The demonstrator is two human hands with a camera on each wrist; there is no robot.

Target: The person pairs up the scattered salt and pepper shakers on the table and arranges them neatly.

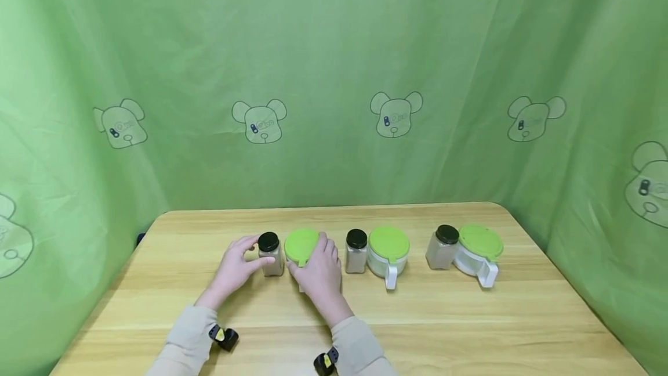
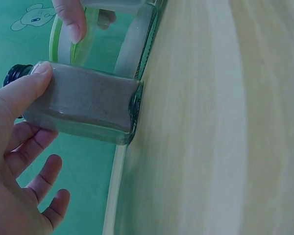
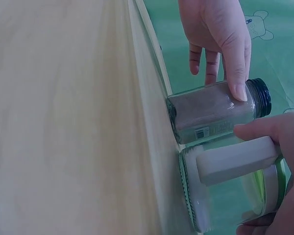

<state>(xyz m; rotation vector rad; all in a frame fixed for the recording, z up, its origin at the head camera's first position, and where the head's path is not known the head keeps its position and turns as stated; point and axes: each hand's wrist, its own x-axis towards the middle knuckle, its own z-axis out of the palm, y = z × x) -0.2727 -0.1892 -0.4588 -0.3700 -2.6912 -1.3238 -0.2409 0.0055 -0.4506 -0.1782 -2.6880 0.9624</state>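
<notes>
My left hand (image 1: 233, 270) pinches a square glass spice jar (image 1: 272, 267) near its black lid, thumb on one side and fingers on the other. Brownish-grey powder fills much of this jar (image 2: 83, 98), which stands upright on the table. Right beside it, my right hand (image 1: 322, 274) grips a round glass seasoning pot with a green lid (image 1: 298, 243), thumb and fingers spread around its upper part. The pot's white handle (image 3: 237, 160) points toward me and is mostly covered by the hand in the head view.
To the right stand a second black-lidded jar (image 1: 356, 253) and green-lidded pot (image 1: 388, 243), then a third jar (image 1: 442, 248) and pot (image 1: 481, 241), its handle angled right. All are on a wooden table (image 1: 469, 329) before a green curtain (image 1: 323, 33).
</notes>
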